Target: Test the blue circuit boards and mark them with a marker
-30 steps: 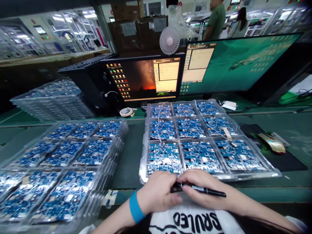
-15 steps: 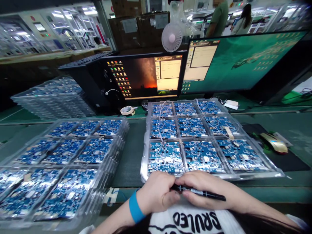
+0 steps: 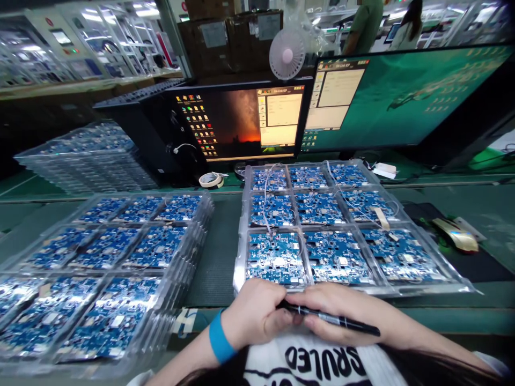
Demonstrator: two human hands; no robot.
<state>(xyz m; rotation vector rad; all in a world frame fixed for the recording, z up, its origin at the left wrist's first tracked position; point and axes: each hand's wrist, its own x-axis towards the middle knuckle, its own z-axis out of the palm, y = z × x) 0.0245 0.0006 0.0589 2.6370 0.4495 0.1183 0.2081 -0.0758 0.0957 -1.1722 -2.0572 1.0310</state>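
Both hands meet at the table's front edge, before a clear plastic tray (image 3: 238, 268) of blue circuit boards (image 3: 276, 254). A black marker pen (image 3: 350, 324) lies slantwise across them, its thicker end pointing right. My right hand (image 3: 332, 308) is closed around its middle. My left hand (image 3: 257, 311), with a blue band (image 3: 220, 338) at the wrist, is closed at the pen's left end; the fingers hide that end. Thin white cables lie over some boards in the tray.
Left stands a stack of board-filled trays (image 3: 179, 295), with another stack (image 3: 80, 155) behind. Two monitors (image 3: 237, 123) rise at the back, near a small fan (image 3: 287, 53) and a tape roll (image 3: 211, 180). A mouse (image 3: 456, 236) lies right. Two people stand far behind.
The whole view has shifted slightly, with the background higher in the picture. Both hands keep nearly the same grip on the marker pen.
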